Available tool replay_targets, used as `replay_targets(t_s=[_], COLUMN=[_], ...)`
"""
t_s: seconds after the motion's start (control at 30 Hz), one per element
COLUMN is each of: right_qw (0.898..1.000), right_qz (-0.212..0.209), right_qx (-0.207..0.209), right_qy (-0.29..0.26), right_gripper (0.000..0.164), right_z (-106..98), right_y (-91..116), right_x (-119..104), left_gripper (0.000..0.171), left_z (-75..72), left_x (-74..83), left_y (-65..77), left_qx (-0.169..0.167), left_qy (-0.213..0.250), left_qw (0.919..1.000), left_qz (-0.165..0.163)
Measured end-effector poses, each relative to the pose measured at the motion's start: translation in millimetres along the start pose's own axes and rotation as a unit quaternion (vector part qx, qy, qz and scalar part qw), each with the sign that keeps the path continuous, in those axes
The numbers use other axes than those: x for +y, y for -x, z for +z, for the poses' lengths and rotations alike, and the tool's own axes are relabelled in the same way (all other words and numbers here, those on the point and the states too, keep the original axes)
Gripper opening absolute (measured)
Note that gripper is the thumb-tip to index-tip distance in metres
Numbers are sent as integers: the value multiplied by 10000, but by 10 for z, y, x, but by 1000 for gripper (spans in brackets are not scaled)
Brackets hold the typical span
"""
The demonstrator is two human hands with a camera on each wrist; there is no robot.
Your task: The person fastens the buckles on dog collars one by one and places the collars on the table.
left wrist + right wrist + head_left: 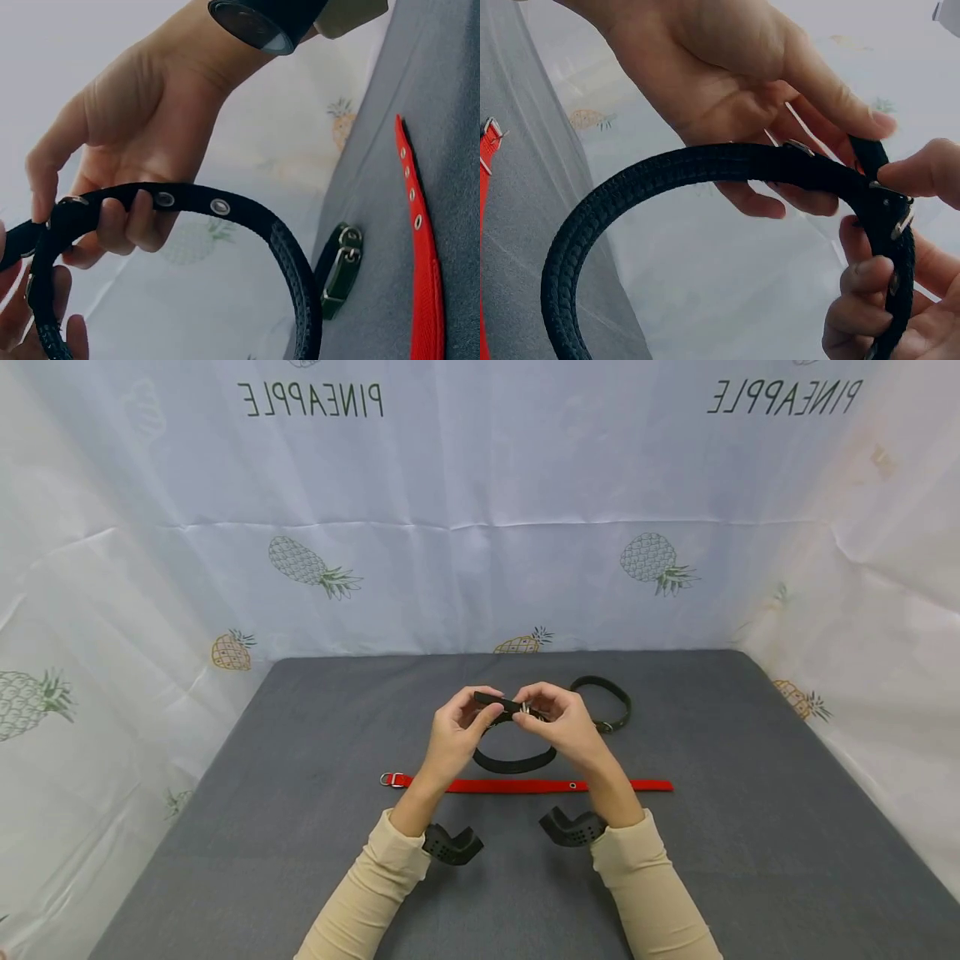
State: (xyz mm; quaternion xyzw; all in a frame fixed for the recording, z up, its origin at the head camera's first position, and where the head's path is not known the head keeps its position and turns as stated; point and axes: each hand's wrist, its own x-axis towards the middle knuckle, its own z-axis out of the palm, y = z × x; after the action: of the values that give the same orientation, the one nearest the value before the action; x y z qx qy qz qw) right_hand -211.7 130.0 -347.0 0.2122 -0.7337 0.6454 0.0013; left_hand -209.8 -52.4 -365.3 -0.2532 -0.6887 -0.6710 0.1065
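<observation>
Both hands are raised over the table with a black collar (pixel 514 767), bent into a hanging loop, between them. My left hand (pixel 453 731) pinches the strap's free end (pixel 487 698) between thumb and fingers. My right hand (pixel 564 727) grips the collar near its metal buckle (pixel 902 217), fingers curled round the band. In the right wrist view the free end sticks out past the buckle, with a thumb pressed at it. Metal-rimmed holes (pixel 219 207) show along the band in the left wrist view. Fingers partly hide the buckle.
A red collar (pixel 510 786) lies stretched flat across the table (pixel 315 827), nearer than the hanging loop, its buckle at the left. A dark green collar (pixel 628 703), closed in a ring, lies behind my right hand. A pineapple-print curtain (pixel 480 585) surrounds the table's back and sides.
</observation>
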Motion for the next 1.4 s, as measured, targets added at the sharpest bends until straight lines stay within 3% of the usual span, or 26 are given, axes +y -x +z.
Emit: replay_targets(t_s=[0.43, 0.53, 0.7, 0.87, 1.03, 1.4], right_qw=[9989, 9993, 9996, 9991, 9988, 9992], right_qz=[254, 132, -26, -117, -152, -87], right_qx=[-274, -276, -253, -241, -247, -360], right_qy=[273, 197, -106, -340, -392, -144], right_gripper=[23, 22, 8, 9, 10, 15], right_z=[-116, -130, -135, -120, -94, -71], right_y=[-7, -9, -3, 2, -2, -5], right_x=[-4, 14, 27, 31, 33, 22], left_gripper=[31, 34, 33, 32, 27, 19], left_z=[-14, -41, -56, -47, -40, -20], left_x=[-22, -26, -37, -27, -3, -17], left_y=[-27, -28, -30, -28, -19, -2], left_qx=[280, 37, -589, -673, -587, -557], left_qy=[159, 153, 194, 415, 486, 551], left_qw=[9986, 9998, 9948, 9863, 9839, 9835], left_qz=[410, 153, -808, -1445, -1615, -1632])
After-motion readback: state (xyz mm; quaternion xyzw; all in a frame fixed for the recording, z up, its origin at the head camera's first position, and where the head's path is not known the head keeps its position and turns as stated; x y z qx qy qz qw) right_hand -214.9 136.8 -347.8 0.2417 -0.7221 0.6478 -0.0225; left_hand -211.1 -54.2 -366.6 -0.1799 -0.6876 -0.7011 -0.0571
